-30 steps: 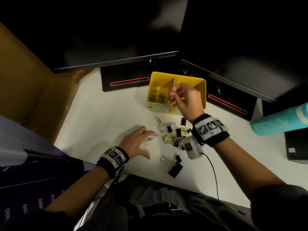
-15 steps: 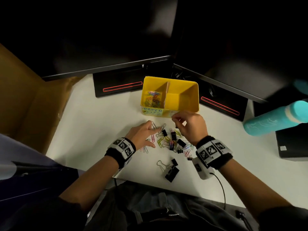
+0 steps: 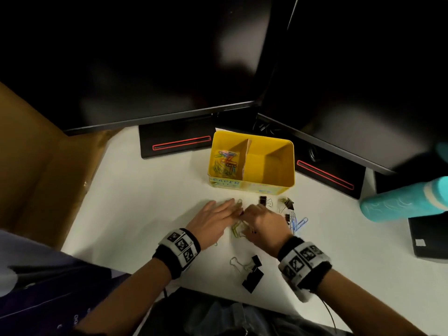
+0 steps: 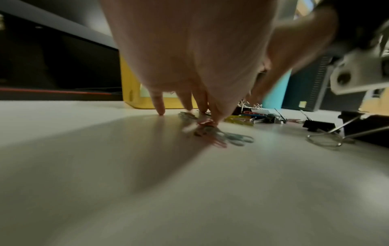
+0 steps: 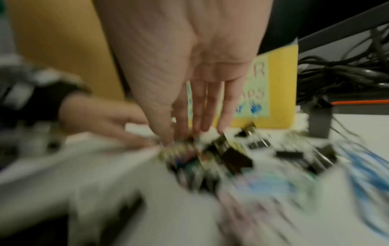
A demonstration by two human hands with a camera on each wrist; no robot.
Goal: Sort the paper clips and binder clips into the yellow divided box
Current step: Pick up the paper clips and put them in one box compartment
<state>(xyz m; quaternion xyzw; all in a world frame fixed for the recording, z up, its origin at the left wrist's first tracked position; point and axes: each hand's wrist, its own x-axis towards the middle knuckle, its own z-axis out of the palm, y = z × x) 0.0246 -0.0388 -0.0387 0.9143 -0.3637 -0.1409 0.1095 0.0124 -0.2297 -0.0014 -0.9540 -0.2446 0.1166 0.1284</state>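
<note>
A white desk (image 3: 150, 204) carries everything, with two dark monitors (image 3: 145, 57) standing at its far edge. On the right lies a teal bottle (image 3: 402, 202) on its side. The yellow divided box (image 3: 278, 183) stands in front of the monitor bases: its left compartment holds a heap of coloured paper clips (image 3: 224, 162), its right compartment shows only bare yellow floor. Just in front of the box, both hands meet over a loose scatter of clips. The left hand (image 3: 213, 223) lies with straight fingers spread, fingertips (image 4: 161, 111) pressing the desk and paper clips. The right hand (image 3: 263, 223) reaches down with fingers held together; whether it pinches anything cannot be told through the blur. Black binder clips (image 3: 252, 275) lie nearer the person, others (image 3: 264, 202) beside the right hand, and blue paper clips (image 3: 299, 224) to its right.
</note>
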